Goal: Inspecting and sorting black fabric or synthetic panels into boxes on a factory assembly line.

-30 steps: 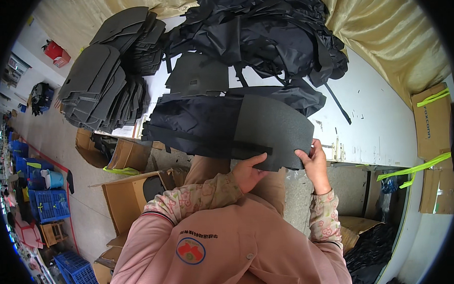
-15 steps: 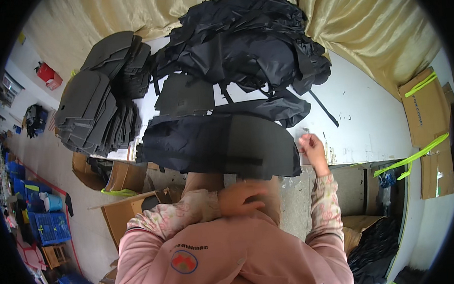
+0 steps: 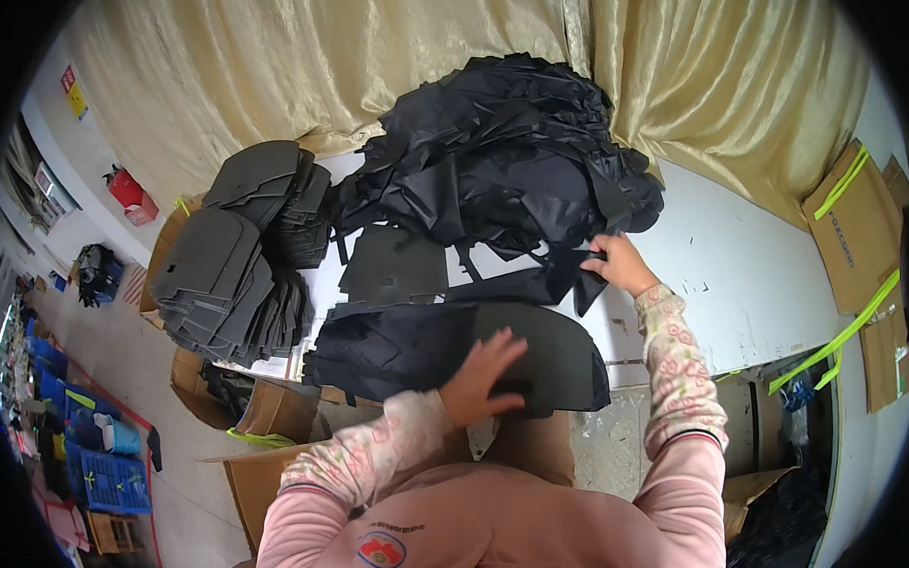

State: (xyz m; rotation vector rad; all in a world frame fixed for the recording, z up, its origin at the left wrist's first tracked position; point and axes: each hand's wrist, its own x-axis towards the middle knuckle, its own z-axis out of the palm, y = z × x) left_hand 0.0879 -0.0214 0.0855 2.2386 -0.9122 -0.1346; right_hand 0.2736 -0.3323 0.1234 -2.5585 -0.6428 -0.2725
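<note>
At the table's near edge lies a black fabric piece [image 3: 397,346] with a dark grey curved foam panel [image 3: 552,356] on its right part. My left hand [image 3: 481,379], fingers spread and slightly blurred, is over the panel's near left side; I cannot tell whether it touches. Farther off and to the right, my right hand [image 3: 622,265] pinches the right end of a second black fabric piece [image 3: 515,287], which lies between the near piece and a large heap of black fabric [image 3: 510,152]. Another dark grey foam panel [image 3: 394,264] rests flat left of it.
Stacks of dark grey foam panels [image 3: 214,282] stand on the white table's [image 3: 746,304] left side. Gold curtains [image 3: 466,33] hang behind. Cardboard boxes [image 3: 279,405] sit below the table at left, and flattened cardboard [image 3: 848,235] with yellow-green straps stands at right.
My right hand has reached away from me and taken the far fabric piece's end, lifting it a little. My left hand has risen from my lap to the near panel. The view has tilted up.
</note>
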